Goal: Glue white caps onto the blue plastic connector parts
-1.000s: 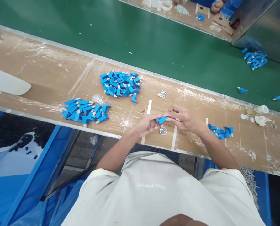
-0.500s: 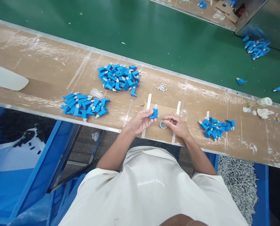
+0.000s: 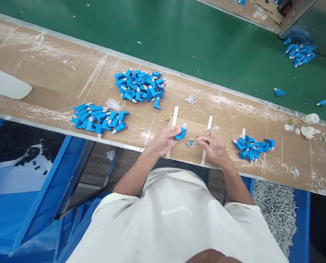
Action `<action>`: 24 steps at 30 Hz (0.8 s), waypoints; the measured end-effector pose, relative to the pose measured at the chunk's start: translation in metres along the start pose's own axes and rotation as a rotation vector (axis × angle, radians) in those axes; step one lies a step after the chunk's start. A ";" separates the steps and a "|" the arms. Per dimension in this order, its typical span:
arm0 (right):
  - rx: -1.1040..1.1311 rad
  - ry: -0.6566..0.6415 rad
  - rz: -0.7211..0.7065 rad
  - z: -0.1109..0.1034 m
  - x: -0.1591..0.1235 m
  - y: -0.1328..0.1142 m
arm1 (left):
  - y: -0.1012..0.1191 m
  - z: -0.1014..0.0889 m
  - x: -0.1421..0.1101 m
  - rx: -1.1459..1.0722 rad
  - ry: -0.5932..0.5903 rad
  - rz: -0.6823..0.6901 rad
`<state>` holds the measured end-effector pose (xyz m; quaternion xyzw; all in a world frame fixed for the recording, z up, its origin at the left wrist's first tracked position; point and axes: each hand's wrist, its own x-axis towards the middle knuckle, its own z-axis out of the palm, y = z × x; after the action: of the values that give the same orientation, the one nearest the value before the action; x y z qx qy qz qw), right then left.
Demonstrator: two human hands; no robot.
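My left hand (image 3: 165,141) pinches a blue plastic piece with a white tip (image 3: 181,133), the tip pointing up. Just right of it, a small round dish (image 3: 191,143) with dark, shiny contents sits on a cardboard sheet (image 3: 183,155) held by white tape strips. My right hand (image 3: 211,145) is closed in a pinch at the dish's right edge. A thin stick (image 3: 196,141) shows between its fingertips and reaches over the dish; most of it is hidden by the fingers.
Piles of similar blue pieces lie at the far middle (image 3: 139,86), left (image 3: 98,118) and right (image 3: 253,148). Small white bits (image 3: 190,99) lie beyond the cardboard. A clear plastic cup (image 3: 113,105), a loose toothpick (image 3: 217,132) and a clear container (image 3: 305,119) are on the table.
My right hand has shifted slightly right, and a thin stick now shows at its fingertips over the dish. The blue piece in my left hand has tilted. The view has shifted a little.
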<state>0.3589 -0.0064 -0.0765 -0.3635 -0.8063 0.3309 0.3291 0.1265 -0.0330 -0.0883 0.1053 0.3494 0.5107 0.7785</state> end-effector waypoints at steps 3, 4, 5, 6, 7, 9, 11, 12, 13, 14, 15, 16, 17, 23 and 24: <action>0.041 0.070 0.023 -0.006 0.001 -0.005 | -0.005 0.002 -0.001 -0.009 -0.037 0.009; 0.070 0.105 0.036 -0.008 0.002 -0.007 | -0.007 0.003 -0.002 -0.009 -0.043 -0.007; 0.103 0.147 0.046 -0.009 0.002 -0.010 | -0.009 0.004 -0.003 -0.005 -0.048 -0.026; 0.137 0.190 0.050 -0.010 0.003 -0.013 | -0.011 0.005 -0.004 0.000 -0.054 -0.045; 0.169 0.231 0.046 -0.010 0.004 -0.017 | -0.012 0.005 -0.005 0.010 -0.063 -0.062; 0.209 0.297 0.015 -0.009 0.006 -0.025 | -0.014 0.006 -0.007 0.042 -0.092 -0.088; 0.211 0.335 -0.036 -0.006 0.007 -0.032 | -0.015 0.007 -0.008 0.072 -0.130 -0.107; 0.203 0.345 -0.060 -0.005 0.008 -0.034 | -0.015 0.007 -0.009 0.082 -0.147 -0.118; 0.191 0.351 -0.078 -0.003 0.008 -0.036 | -0.015 0.008 -0.010 0.088 -0.161 -0.128; 0.180 0.353 -0.088 -0.001 0.008 -0.037 | -0.015 0.008 -0.010 0.090 -0.170 -0.136; 0.171 0.352 -0.088 0.000 0.008 -0.038 | -0.015 0.009 -0.011 0.092 -0.176 -0.143; 0.166 0.349 -0.081 0.002 0.008 -0.038 | -0.015 0.010 -0.011 0.094 -0.179 -0.148; 0.163 0.347 -0.071 0.003 0.008 -0.038 | -0.014 0.011 -0.012 0.095 -0.179 -0.152; 0.180 0.342 -0.083 0.007 0.009 -0.037 | -0.013 0.015 -0.015 0.080 -0.178 -0.155; 0.182 0.337 -0.088 0.007 0.009 -0.037 | -0.013 0.015 -0.015 0.079 -0.181 -0.157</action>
<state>0.3350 -0.0203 -0.0496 -0.3467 -0.7218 0.3221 0.5051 0.1425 -0.0491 -0.0774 0.1540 0.3047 0.4224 0.8397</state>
